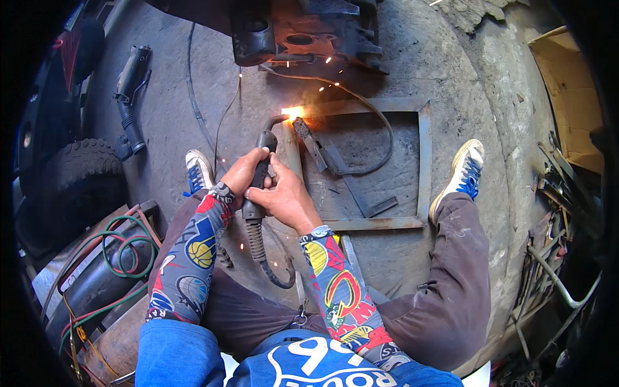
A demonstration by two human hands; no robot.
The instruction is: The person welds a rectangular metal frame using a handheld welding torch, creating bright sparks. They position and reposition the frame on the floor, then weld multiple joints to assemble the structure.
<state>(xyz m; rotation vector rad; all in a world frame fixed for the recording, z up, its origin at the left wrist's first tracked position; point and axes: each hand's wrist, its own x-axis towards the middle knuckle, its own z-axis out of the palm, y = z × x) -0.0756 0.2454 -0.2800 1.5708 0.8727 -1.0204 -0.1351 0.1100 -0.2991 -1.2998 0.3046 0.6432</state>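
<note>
Both of my hands are wrapped round a black welding torch (259,169) with a bent neck and a coiled spring at its cable end. My left hand (242,169) grips it from the left side, and my right hand (287,198) closes on it from the right. A bright orange-white arc (293,113) burns at the nozzle, with sparks flying off. It sits at the far left corner of a rectangular steel frame (423,158) lying on the floor. Beside the arc is a dark clamp (309,143) with a cable looping from it; glare hides the joint itself.
Dark heavy machinery (303,32) overhangs the far side. A tyre (87,180) and coiled green and red hoses (132,248) are on the left. Scrap metal rods (554,277) and a cardboard box (567,90) line the right. My shoes (465,164) flank the frame. Cables trail across the concrete.
</note>
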